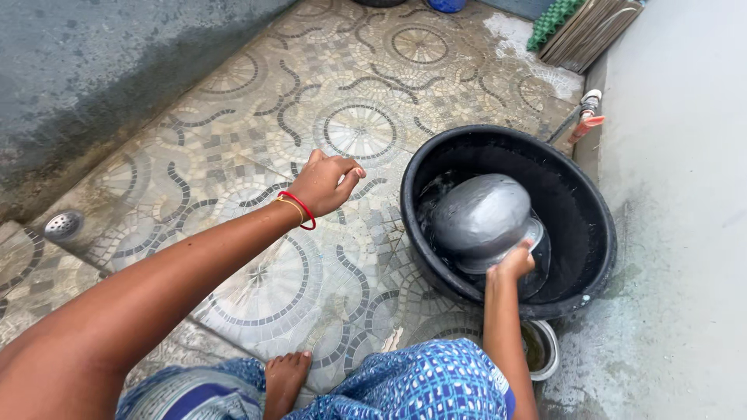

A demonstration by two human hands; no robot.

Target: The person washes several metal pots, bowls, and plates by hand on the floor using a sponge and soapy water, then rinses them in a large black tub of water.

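My right hand (513,263) grips the rim of a round steel pot (481,218), tilted bottom-up inside a black plastic tub (593,210) that holds some water. My left hand (331,183) is raised over the patterned tile floor, left of the tub, with its fingers curled loosely and nothing seen in them. A red and a gold bangle circle that wrist. My bare foot (285,379) and blue checked cloth over my knees show at the bottom.
A small steel vessel (542,348) sits behind my right arm by the tub. A tap (587,115) juts from the grey wall at right. A floor drain (63,225) lies far left. Green mat and boards (580,27) lean at top right.
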